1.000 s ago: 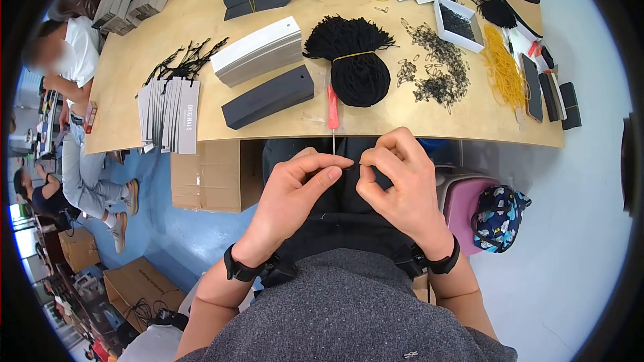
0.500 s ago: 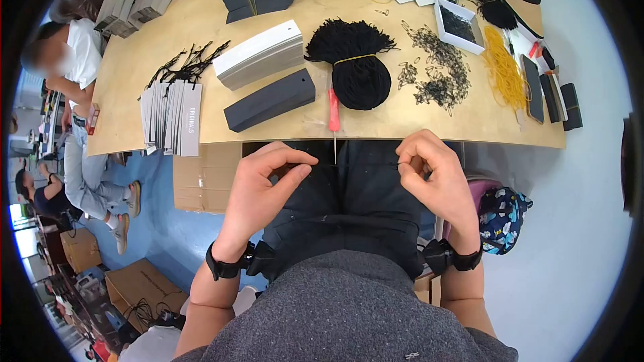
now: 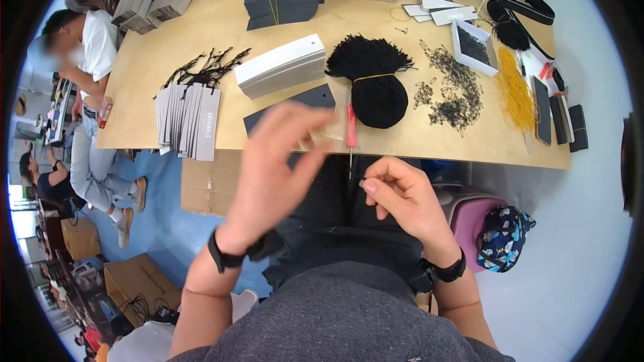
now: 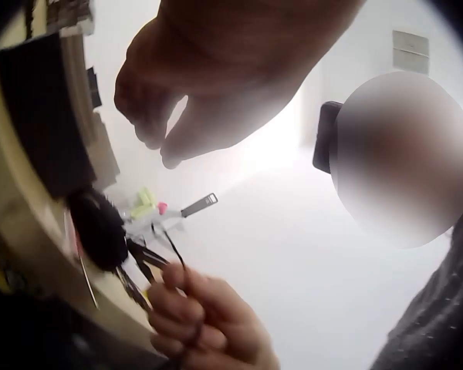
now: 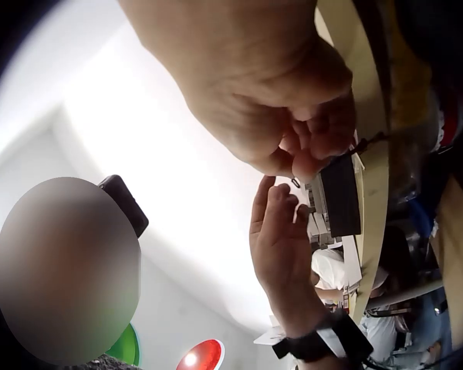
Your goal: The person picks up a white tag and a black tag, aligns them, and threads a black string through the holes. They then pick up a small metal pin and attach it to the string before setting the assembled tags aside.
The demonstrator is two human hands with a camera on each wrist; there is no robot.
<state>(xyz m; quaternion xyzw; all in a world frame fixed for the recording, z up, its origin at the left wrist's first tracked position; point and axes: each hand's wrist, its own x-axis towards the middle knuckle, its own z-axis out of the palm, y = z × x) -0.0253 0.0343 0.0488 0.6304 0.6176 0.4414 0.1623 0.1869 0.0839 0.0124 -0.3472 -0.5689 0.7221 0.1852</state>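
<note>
My right hand (image 3: 402, 198) is over my lap just in front of the table edge, pinching a thin black cord (image 4: 174, 248) between thumb and fingertips. A small metal loop (image 5: 295, 183) shows at those fingertips in the right wrist view. Blurred by motion, my left hand (image 3: 278, 167) is raised near the table's front edge, thumb and fingers parted, nothing visible between them. Behind it lies a dark grey stack of cards (image 3: 322, 97), partly hidden. A red-handled tool (image 3: 351, 127) lies by the bundle of black cords (image 3: 379, 100), its thin metal shaft pointing toward my lap.
Small dark safety pins (image 3: 456, 100) lie scattered right of the bundle, near a white box (image 3: 475, 47) of them. Yellow bands (image 3: 515, 94) and a phone (image 3: 542, 110) lie further right. White cards (image 3: 282, 67) and corded tags (image 3: 188, 121) are at left. Another person (image 3: 97, 47) sits beyond.
Both hands first came together, then drew apart with the cord stretched between them. Now the left hand has let go and moved up toward the table; the right has come back inward.
</note>
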